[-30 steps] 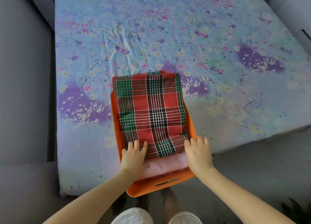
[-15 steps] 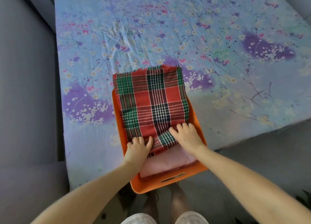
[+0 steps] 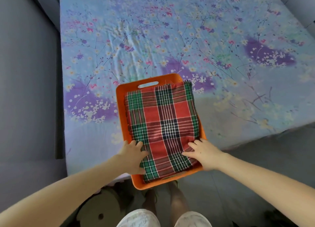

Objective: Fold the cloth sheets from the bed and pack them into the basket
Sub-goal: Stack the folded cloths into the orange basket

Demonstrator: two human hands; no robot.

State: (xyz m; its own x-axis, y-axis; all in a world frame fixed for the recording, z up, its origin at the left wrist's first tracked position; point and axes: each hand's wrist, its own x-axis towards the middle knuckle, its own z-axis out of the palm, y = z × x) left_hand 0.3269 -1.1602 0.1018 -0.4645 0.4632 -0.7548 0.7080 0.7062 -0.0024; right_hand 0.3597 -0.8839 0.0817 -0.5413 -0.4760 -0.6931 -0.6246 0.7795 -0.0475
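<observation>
Your left hand (image 3: pixel 133 154) lay flat along the near left edge of the folded plaid cloth (image 3: pixel 162 124), fingers fairly straight and pressing on it, its grip released rather than clenched. Your right hand (image 3: pixel 203 154) mirrored it at the near right edge, fingers (image 3: pixel 193 144) spread and resting on the fabric, its grip also loose, with nothing pinched that the view could show. The red, green and navy cloth sat inside the orange basket (image 3: pixel 121 114), filling it almost wall to wall; its far right corner rode up over the basket's rim, while its near end reached the basket's front wall. A cut-out handle (image 3: pixel 148 84) showed in the far wall, just beyond the cloth. The basket rested at the near edge of the bed (image 3: pixel 170 39), its near end overhanging toward you, and the bed wore a blue and purple floral sheet, slightly wrinkled toward the middle. Below the basket, your legs and white shorts (image 3: pixel 163 218) stood over a dark floor (image 3: pixel 255 167), with a round tan object (image 3: pixel 100 208) beside your left leg.
</observation>
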